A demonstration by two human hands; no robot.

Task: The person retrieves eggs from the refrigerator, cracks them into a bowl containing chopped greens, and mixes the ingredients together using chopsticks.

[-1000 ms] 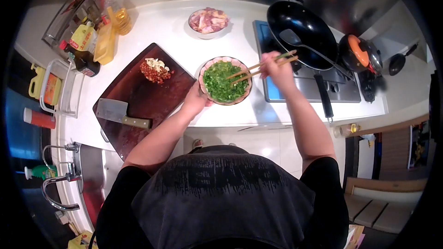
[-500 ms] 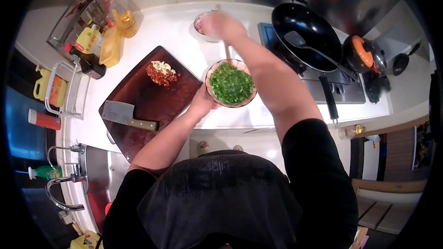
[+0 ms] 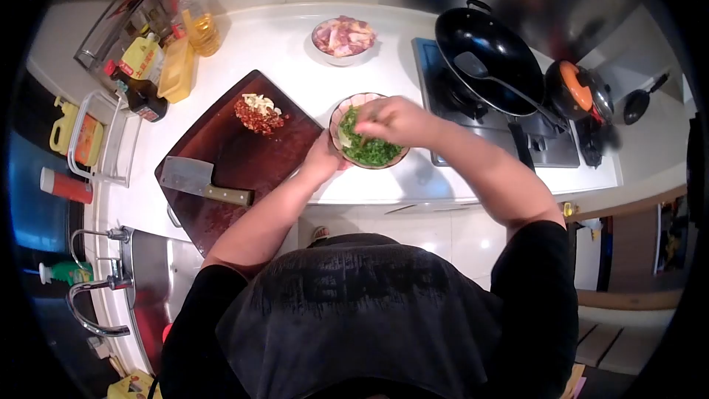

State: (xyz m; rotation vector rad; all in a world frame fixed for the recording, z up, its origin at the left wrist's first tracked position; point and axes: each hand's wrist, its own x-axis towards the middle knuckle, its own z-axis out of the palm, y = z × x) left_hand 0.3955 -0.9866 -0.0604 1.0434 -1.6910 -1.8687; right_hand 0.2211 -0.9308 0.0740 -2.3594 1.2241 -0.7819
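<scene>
My left hand (image 3: 323,160) is closed on the near left rim of a scalloped bowl (image 3: 345,107) of chopped green herbs (image 3: 375,151), steadying it at the counter's front edge. Over the same bowl, my right hand (image 3: 391,121) is closed in a pinching grip on wooden chopsticks, which it mostly hides; their lower end is among the greens. Left of the bowl lies a dark cutting board (image 3: 255,155), with chopped red chili (image 3: 258,120) and pale chopped garlic (image 3: 260,102) heaped on it. A cleaver (image 3: 188,175) rests on the board's left side.
A bowl of raw meat pieces (image 3: 344,35) stands at the back. On the right, a black wok (image 3: 509,44) with a spatula (image 3: 473,66) sits on the stove (image 3: 543,148). Bottles, including cooking oil (image 3: 203,37), stand back left; a sink faucet (image 3: 96,303) is lower left.
My right hand has come back from above the meat bowl to the herb bowl, uncovering the meat and dipping the chopsticks into the greens. My left hand still holds the herb bowl.
</scene>
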